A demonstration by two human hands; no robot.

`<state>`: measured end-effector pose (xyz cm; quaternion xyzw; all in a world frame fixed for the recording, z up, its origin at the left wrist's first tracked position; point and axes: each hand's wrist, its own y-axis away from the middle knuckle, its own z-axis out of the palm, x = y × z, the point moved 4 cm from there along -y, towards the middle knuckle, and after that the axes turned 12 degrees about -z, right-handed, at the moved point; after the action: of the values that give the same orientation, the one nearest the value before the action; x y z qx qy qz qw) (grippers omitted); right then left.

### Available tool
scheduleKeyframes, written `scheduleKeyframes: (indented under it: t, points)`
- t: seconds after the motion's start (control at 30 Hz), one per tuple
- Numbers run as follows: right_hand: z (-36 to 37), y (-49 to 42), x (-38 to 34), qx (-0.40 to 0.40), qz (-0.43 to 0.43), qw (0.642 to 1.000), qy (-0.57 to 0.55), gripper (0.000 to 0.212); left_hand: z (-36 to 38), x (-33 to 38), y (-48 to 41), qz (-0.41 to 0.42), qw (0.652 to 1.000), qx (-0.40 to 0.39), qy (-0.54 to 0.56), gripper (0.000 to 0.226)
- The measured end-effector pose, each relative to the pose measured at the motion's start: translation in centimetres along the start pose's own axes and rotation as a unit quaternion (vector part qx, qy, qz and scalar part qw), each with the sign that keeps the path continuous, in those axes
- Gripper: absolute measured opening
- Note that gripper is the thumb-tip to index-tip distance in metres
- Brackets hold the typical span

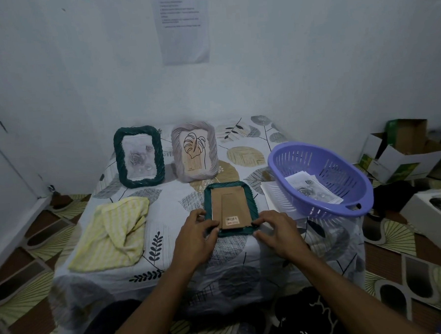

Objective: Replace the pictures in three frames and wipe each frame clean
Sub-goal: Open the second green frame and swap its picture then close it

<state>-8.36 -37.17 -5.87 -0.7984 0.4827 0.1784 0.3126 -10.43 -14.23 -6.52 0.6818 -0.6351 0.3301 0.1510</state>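
A teal frame lies face down on the table, its brown backing board up, barcode sticker near me. My left hand grips the frame's near left corner, fingers curled over the rim. My right hand touches the near right corner, fingertips at the edge. A dark green frame with a grey rose picture stands at the back left. Beside it stands a grey frame with a leaf line drawing. A yellow striped cloth lies crumpled at the left.
A purple plastic basket sits at the right with printed pictures inside, and white sheets lie under its left side. Open cardboard boxes clutter the floor at the right. The wall stands close behind the table.
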Motion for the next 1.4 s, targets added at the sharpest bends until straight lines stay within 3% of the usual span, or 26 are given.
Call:
scheduleKeyframes:
  t: [0.2,0.5,0.77,0.97,1.1,1.23,1.4]
  points:
    - [-0.2,0.1,-0.5,0.014,-0.012,1.000,0.019,0.021,-0.9,0.1,0.4,-0.026,0.998,0.036,0.033,0.035]
    - [-0.4,-0.1,-0.9,0.006,-0.031,0.999,0.039,0.020,-0.7,0.0,0.4,-0.008,0.999,0.027,0.017,0.016]
    - [-0.1,-0.2,-0.6,0.002,-0.025,0.998,0.052,0.021,-0.4,0.1,0.4,0.020,0.999,0.028,-0.033,0.025]
    - [0.0,-0.1,-0.7,-0.036,-0.036,0.995,0.089,0.020,-0.4,0.1,0.5,0.024,0.999,0.029,-0.036,0.020]
    - [-0.4,-1.0,-1.4,-0.098,-0.002,0.990,0.099,0.019,-0.4,0.4,-0.1,0.003,1.000,0.025,-0.015,0.018]
    - [-0.9,-3.3,-2.3,-0.033,0.051,0.997,0.050,0.028,-0.4,2.8,-2.2,-0.006,0.999,0.030,-0.027,0.034]
    - [-1.0,-5.5,-2.3,0.053,0.188,0.972,-0.132,0.028,1.6,5.9,-5.1,-0.037,0.995,-0.075,-0.051,0.052]
